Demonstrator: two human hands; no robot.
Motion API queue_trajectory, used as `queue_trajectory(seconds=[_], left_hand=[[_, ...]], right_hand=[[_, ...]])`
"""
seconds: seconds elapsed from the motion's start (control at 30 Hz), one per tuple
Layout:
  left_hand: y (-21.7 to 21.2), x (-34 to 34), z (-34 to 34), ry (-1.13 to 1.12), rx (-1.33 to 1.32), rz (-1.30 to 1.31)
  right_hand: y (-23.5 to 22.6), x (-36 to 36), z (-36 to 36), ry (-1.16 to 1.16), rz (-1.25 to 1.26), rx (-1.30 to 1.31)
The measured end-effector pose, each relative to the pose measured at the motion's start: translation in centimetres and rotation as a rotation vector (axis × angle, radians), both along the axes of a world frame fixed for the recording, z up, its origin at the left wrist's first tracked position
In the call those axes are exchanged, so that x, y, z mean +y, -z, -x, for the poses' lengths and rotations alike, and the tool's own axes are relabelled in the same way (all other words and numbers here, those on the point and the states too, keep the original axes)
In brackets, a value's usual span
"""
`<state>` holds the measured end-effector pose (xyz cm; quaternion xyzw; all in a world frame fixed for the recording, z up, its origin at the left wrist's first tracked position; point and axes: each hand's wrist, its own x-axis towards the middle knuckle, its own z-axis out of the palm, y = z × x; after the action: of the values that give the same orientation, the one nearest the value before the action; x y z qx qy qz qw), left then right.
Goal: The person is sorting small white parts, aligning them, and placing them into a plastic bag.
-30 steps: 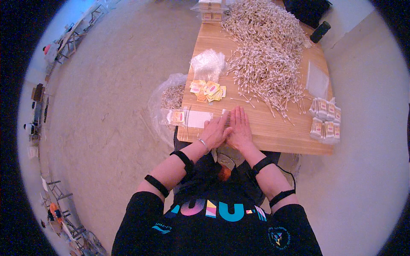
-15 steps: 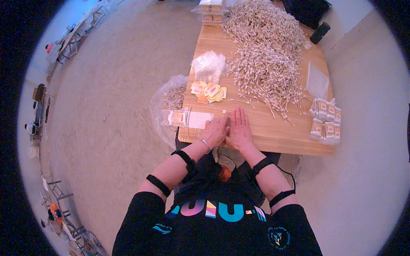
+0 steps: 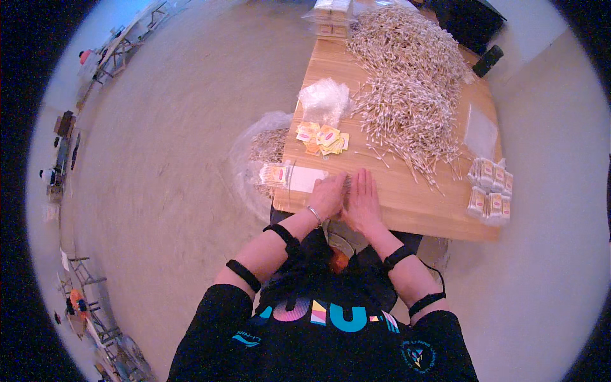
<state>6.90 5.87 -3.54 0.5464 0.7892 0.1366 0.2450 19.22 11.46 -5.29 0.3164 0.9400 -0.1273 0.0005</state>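
Observation:
At the near edge of the wooden table my two hands lie side by side with a small row of cotton swabs [image 3: 348, 183] between them. My left hand [image 3: 329, 196] has its fingers bent and closed against the swabs' left side. Stretched out flat, my right hand [image 3: 363, 200] rests along their right side, fingers together. The hands partly hide the swabs. Left of my left hand lies a white card [image 3: 307, 179], and beside it a filled clear packet of swabs [image 3: 273, 174] at the table's edge.
A large heap of loose swabs [image 3: 414, 83] covers the table's far part. Yellow-orange cards [image 3: 328, 136] and clear plastic bags [image 3: 323, 99] lie at left. Filled packets [image 3: 490, 191] are stacked at right. A bag of swabs [image 3: 267, 145] stands beside the table.
The view has shifted, moving the table slightly right in the picture. My hands stay around the swabs, which show less between them now.

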Motion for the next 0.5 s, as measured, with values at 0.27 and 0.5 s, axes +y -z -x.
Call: queue_trajectory(seconds=[0.27,0.5], left_hand=[[3.4,-1.6,3.5,-0.501,-0.670,-0.631],[3.2,-2.2,5.6,-0.590,-0.795,-0.619]], right_hand=[[-0.9,-2.6,4.7,0.004,0.011,-0.087],[0.3,-3.6,7.5,-0.038,-0.007,0.018]])
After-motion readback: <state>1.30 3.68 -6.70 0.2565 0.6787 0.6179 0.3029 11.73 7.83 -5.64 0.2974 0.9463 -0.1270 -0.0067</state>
